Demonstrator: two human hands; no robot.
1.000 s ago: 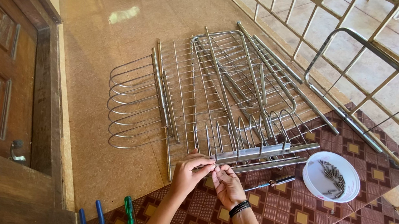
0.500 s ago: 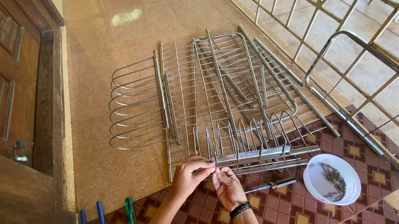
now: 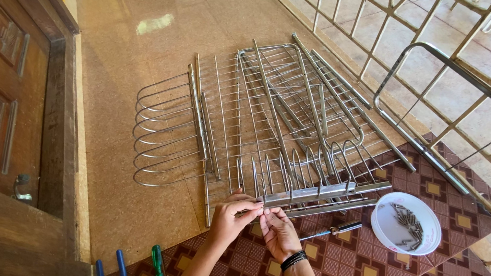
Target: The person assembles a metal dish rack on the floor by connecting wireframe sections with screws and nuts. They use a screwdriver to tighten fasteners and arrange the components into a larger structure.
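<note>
Nearest me, at 7 o'clock on the floor edge: a green screwdriver (image 3: 158,261) and blue plier handles (image 3: 109,271), partly out of frame. I see both hands at 6 o'clock, over the patterned mat (image 3: 362,274). Left hand (image 3: 230,216) and right hand (image 3: 278,230) meet fingertip to fingertip, each pinching at the near end of a flat steel bar (image 3: 315,195); whether a small part sits between the fingers I cannot tell. Just right of the right hand, a dark-handled screwdriver (image 3: 336,228) lies on the mat. At 3 o'clock, a white bowl (image 3: 406,222) of screws. Beyond the bar, wire rack panels (image 3: 248,119) lie flat on the floor, up to 12 o'clock. A railing (image 3: 446,32) stands farthest.
</note>
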